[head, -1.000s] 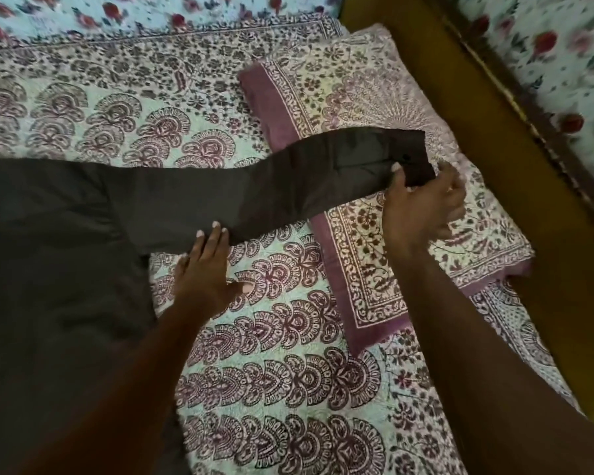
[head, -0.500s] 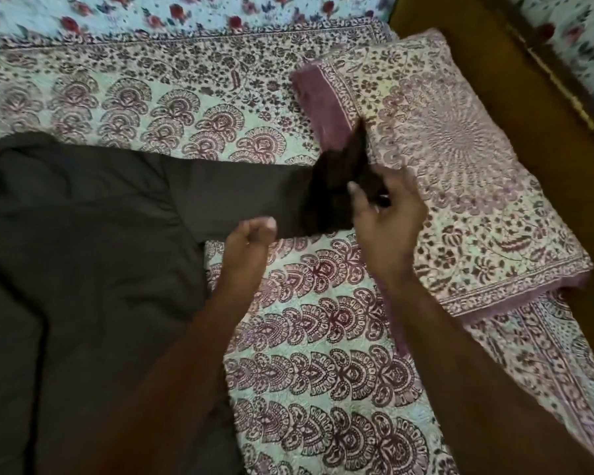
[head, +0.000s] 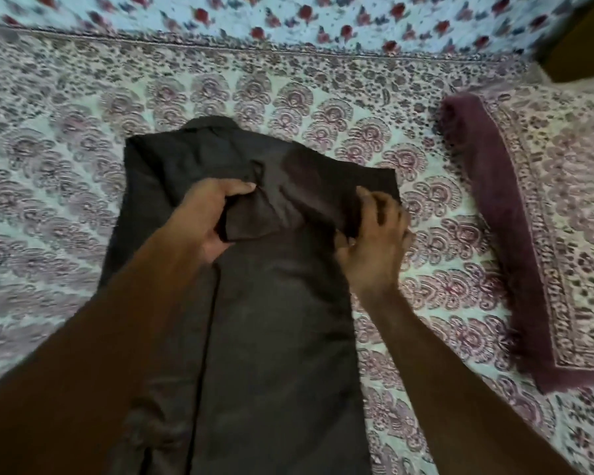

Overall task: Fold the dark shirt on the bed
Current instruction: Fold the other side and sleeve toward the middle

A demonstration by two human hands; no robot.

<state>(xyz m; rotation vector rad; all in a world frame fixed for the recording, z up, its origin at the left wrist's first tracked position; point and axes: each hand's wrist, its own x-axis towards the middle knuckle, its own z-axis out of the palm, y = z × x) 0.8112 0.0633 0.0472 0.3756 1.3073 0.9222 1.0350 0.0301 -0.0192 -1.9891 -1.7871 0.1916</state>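
Now, left hand (head: 213, 221) grips the sleeve (head: 323, 180) end, right hand (head: 374, 241) pinches its fold, both atop the dark shirt (head: 271, 337), which lies flat mid-bed (head: 48, 200), collar far side. Maroon-printed spread all round, matching pillow (head: 545, 234) right, floral cloth (head: 288, 18) beyond.

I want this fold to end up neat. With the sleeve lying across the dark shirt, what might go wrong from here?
The sleeve is bunched between the left hand and the right hand; flattened as is, its creases may set. The sleeve's fold also juts past the right edge of the dark shirt, so the folded shape may come out uneven.
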